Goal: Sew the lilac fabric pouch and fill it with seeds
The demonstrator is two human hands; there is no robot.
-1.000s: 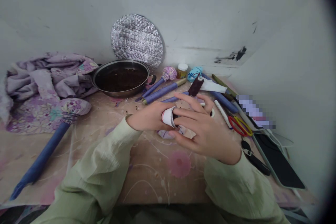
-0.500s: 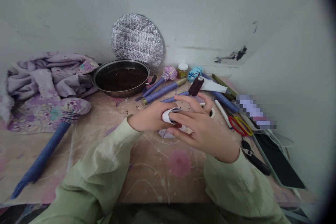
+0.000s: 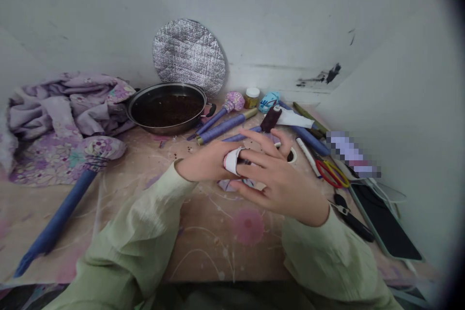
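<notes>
My left hand (image 3: 205, 159) is closed around a short white tube (image 3: 231, 162), which looks like curled paper or tape with a red edge; its fingertips are hidden. My right hand (image 3: 279, 174) comes in from the other side with its fingers spread, and two of them reach to the tube's open end. Whether they go inside it I cannot tell. Beneath both hands lies a small piece of purple patterned fabric (image 3: 227, 185), mostly covered. A white ring-shaped roll (image 3: 292, 156) shows just behind my right hand.
A dark pan (image 3: 167, 128) stands at the back left before a round silver pad (image 3: 189, 55). Purple floral cloth (image 3: 54, 126) and a blue-wrapped stick (image 3: 61, 218) lie left. Rightward are a dark thread spool (image 3: 271, 119), scissors (image 3: 332, 174), a black-handled tool (image 3: 352, 223) and a phone (image 3: 387, 223).
The fingers of my right hand have shifted slightly at the tube's opening, and more of the white tube's rim shows now. My left hand keeps its hold.
</notes>
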